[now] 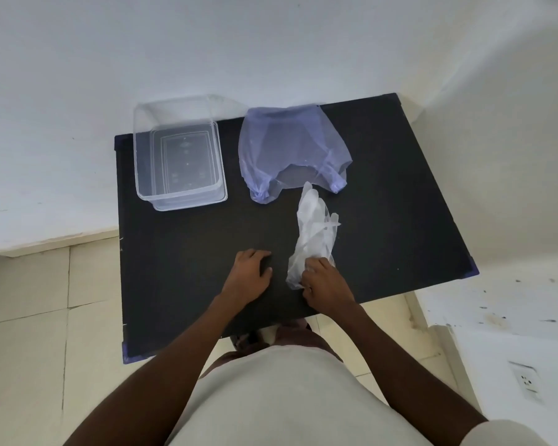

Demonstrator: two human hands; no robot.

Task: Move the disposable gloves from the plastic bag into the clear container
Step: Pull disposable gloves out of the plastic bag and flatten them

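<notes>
A bluish plastic bag (290, 149) lies flat at the back middle of the black table (181, 252), its handles pointing toward me. Just in front of it, a bunch of clear disposable gloves (314, 230) lies stretched toward me. My right hand (326, 283) grips the near end of the gloves. My left hand (250, 272) rests on the table to the left, fingers curled, holding nothing. The clear container (178, 149) stands at the back left of the table, open-topped, with nothing visible inside.
The table stands against a white wall (271, 43). Tiled floor (29, 349) shows to the left, and a wall socket (525, 379) at the lower right. My light-coloured shirt fills the bottom of the view.
</notes>
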